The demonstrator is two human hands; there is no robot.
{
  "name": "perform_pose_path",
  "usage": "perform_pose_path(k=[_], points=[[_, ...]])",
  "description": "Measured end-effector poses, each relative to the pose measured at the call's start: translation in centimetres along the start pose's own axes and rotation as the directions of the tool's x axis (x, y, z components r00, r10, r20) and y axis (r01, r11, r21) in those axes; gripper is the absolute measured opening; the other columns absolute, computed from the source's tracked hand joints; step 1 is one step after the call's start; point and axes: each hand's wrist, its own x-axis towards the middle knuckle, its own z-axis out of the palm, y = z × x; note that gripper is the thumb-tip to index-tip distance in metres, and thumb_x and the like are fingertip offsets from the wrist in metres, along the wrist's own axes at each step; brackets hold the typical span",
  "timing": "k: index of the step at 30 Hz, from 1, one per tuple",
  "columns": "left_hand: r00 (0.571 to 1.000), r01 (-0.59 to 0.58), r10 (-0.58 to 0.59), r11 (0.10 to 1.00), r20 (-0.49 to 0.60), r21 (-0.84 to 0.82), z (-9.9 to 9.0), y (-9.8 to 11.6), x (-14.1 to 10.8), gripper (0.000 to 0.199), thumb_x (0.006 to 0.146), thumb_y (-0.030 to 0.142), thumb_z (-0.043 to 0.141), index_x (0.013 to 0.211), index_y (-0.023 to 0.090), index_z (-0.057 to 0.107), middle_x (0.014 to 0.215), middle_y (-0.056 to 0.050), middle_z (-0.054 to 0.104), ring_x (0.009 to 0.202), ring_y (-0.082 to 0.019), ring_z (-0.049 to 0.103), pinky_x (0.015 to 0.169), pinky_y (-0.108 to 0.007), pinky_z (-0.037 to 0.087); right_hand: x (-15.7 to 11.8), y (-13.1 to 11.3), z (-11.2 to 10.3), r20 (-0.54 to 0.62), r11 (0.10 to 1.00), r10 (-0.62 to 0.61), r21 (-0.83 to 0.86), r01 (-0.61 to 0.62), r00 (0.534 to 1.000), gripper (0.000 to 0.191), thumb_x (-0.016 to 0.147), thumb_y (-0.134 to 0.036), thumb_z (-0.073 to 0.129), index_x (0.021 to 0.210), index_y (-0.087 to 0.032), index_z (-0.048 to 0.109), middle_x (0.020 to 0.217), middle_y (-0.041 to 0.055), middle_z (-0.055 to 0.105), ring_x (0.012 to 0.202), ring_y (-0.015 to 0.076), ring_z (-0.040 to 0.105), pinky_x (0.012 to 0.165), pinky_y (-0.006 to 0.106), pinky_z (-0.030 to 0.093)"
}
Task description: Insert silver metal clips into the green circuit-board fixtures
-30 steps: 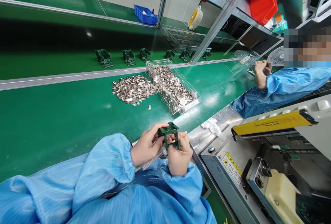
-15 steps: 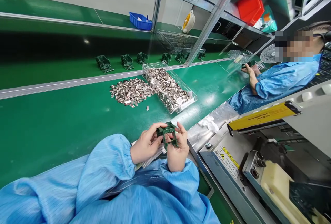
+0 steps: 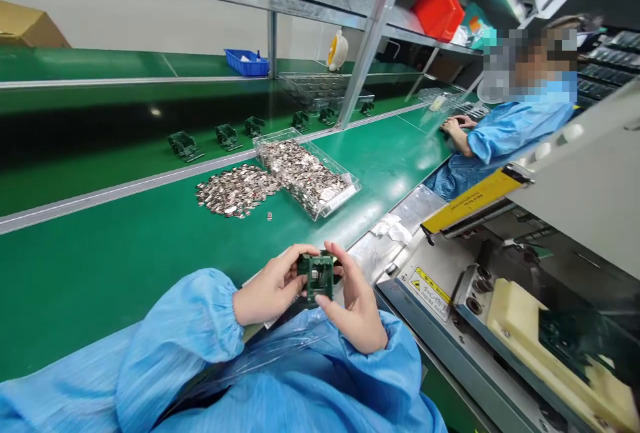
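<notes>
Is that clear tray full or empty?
Full: small silver metal pieces fill the clear tray from end to end.

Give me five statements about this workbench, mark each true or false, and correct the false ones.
1. The left hand and right hand both hold a dark green frame. True.
2. A clear plastic tray of silver metal pieces stands on the green conveyor belt. True.
3. A blue bin stands right beside that tray. False: the blue bin is far beyond it, on the farther green bench.
4. The co-worker's smock is red. False: the co-worker's smock is blue.
5. A machine with a yellow bar stands to the person's right. True.
</notes>
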Motion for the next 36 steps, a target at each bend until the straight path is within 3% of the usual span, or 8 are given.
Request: perform_pose_path(k=[7,11,13,17,20,28,33,36], points=[[0.827,-0.153,0.113,0.988,0.551,0.027,3.0,7.0,6.8,0.051,0.086,0.026,0.063,0.134,0.022,0.047,0.101,-0.006,0.07,0.087,-0.019,0.067,0.072,-0.027,0.056,-7.4,-4.9,-8.1,-0.41,0.959,-0.175,-0.275,0.062,0.895,0.062,0.075,-0.049,0.075,0.128,-0.024,0.057,0.12,0.0125,0.064,0.112,0.0312,0.062,0.096,0.05,0.051],[0.741,-0.477,0.391,0.878,0.547,0.019,11.3,9.2,12.7,0.05,0.084,0.031,0.067,0.129,0.017,0.052,0.128,-0.015,0.061,0.12,-0.027,0.058,0.101,-0.042,0.048,-13.3,-6.8,-14.6,-0.865,0.877,-0.445,-0.473,-0.079,0.232,0.061,0.075,-0.053,0.071,0.125,-0.022,0.056,0.12,0.0123,0.062,0.113,0.0335,0.061,0.1,0.062,0.043],[0.669,-0.6,0.498,0.8,0.552,0.004,16.6,10.0,14.7,0.064,0.078,0.033,0.073,0.133,0.014,0.047,0.138,-0.02,0.052,0.131,-0.031,0.048,0.11,-0.047,0.039,-15.6,-7.4,-17.5,-0.877,0.864,-0.476,-0.479,-0.152,0.061,0.054,0.076,-0.047,0.071,0.123,-0.022,0.057,0.121,0.0117,0.061,0.114,0.0342,0.06,0.103,0.068,0.036],[0.718,-0.521,0.429,0.854,0.548,0.013,24.7,11.0,16.9,0.083,0.073,0.039,0.077,0.14,0.009,0.038,0.14,-0.025,0.047,0.133,-0.037,0.044,0.11,-0.054,0.037,-18.1,-7.7,-21.5,-0.93,0.909,-0.328,-0.358,-0.213,0.167,0.048,0.078,-0.046,0.071,0.117,-0.021,0.059,0.12,0.013,0.063,0.112,0.0323,0.061,0.104,0.066,0.034],[0.804,-0.381,0.368,0.922,0.467,-0.069,25.7,11.3,17.6,0.081,0.071,0.037,0.079,0.139,0.013,0.041,0.129,-0.02,0.056,0.118,-0.033,0.057,0.101,-0.051,0.047,-18.0,-7.7,-23.4,-0.931,0.91,-0.25,-0.32,-0.264,0.265,0.06,0.073,-0.05,0.073,0.122,-0.02,0.056,0.119,0.0135,0.063,0.11,0.0305,0.062,0.103,0.058,0.039],[0.879,-0.158,0.153,0.987,0.451,-0.028,10.8,8.0,15.1,0.065,0.066,0.031,0.081,0.123,0.012,0.059,0.112,-0.012,0.064,0.1,-0.022,0.063,0.095,-0.041,0.053,-13.0,-8.7,-26.4,-0.706,0.749,0.035,-0.45,-0.486,0.708,0.07,0.065,-0.046,0.082,0.127,-0.023,0.056,0.118,0.0108,0.067,0.113,0.0296,0.062,0.1,0.046,0.045],[0.853,0.017,-0.039,0.999,0.52,0.047,5.3,4.0,12.0,0.054,0.065,0.026,0.081,0.115,0.016,0.065,0.106,-0.008,0.068,0.096,-0.021,0.067,0.089,-0.037,0.056,-13.4,-8.3,-25.8,-0.675,0.651,-0.018,-0.568,-0.504,0.738,0.074,0.071,-0.055,0.074,0.134,-0.024,0.052,0.13,0.0113,0.061,0.122,0.0316,0.056,0.103,0.048,0.043],[0.844,0.044,-0.066,0.998,0.532,0.054,6.0,1.9,11.5,0.058,0.06,0.027,0.084,0.115,0.019,0.066,0.129,-0.012,0.059,0.119,-0.026,0.059,0.1,-0.04,0.05,-17.3,-8.4,-24.3,-0.794,0.426,-0.207,-0.599,-0.678,0.571,0.079,0.077,-0.068,0.06,0.141,-0.024,0.047,0.142,0.0161,0.05,0.133,0.0379,0.043,0.109,0.057,0.033]])
